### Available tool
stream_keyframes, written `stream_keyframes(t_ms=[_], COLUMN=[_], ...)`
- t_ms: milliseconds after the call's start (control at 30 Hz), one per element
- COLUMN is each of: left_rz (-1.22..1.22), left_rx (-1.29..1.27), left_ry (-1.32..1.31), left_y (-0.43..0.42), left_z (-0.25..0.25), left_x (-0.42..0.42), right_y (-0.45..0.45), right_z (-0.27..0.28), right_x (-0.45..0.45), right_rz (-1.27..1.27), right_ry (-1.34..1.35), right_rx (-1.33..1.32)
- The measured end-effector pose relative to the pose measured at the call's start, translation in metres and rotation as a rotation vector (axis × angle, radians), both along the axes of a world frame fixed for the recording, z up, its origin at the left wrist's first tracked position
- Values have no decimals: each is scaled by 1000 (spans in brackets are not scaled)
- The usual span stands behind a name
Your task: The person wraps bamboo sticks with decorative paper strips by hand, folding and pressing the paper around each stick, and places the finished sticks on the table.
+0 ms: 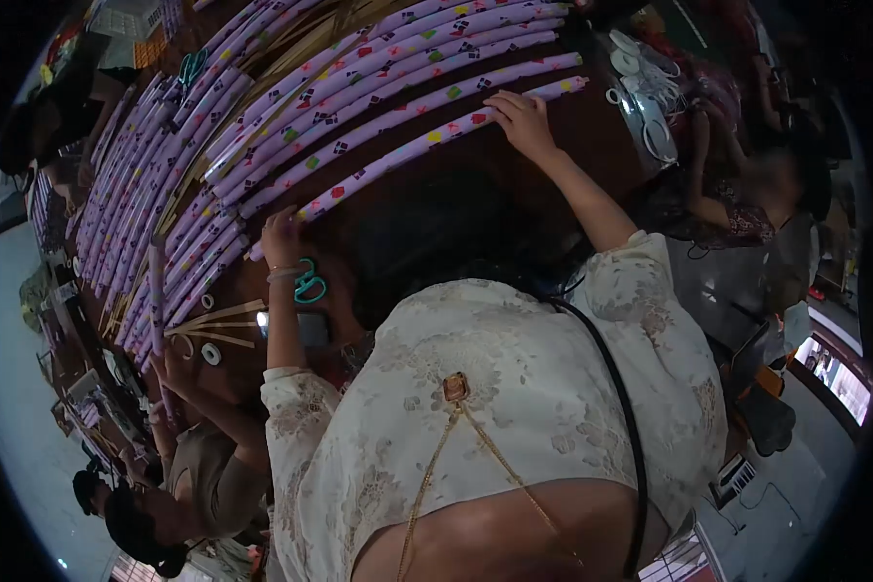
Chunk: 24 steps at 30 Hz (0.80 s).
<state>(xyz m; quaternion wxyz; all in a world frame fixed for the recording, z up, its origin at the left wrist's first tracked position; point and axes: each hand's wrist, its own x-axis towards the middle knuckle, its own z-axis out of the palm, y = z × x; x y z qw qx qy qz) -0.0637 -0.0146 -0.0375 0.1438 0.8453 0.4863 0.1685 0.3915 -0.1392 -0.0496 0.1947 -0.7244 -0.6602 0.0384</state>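
A long purple roll of patterned wrapping paper (388,173) lies slantwise across the dark table in front of me. Near its left end, my left hand (281,238) is closed around it, the fingertips partly hidden. Toward the other end, my right hand (522,121) has its bent fingers over the top of the same roll. Just beyond it, several similar purple rolls (359,107) lie side by side. Turquoise scissors (309,281) rest close to my left wrist.
More purple rolls (131,184) are stacked at left, with another pair of turquoise scissors (192,68) on them. Tape rolls (210,354), thin strips (228,318) and a phone-like object (306,330) lie left. Co-workers sit at left (213,475) and right (747,209).
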Motion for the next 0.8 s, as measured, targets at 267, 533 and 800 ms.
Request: stream_keyframes(t_ms=[267,533,800], left_rz=[-10,24,41], left_rx=[-41,-66,-113], left_ry=[-6,17,21], left_y=[5,-3,-6], left_z=[-6,4,8], left_x=[-4,0,-1], right_y=[10,-19,-49], right_z=[4,12,12], right_x=[-74,-16,87], right_rz=[225,198,-265], right_ry=[-80,-299,-427], right_rx=[-8,-94,-101])
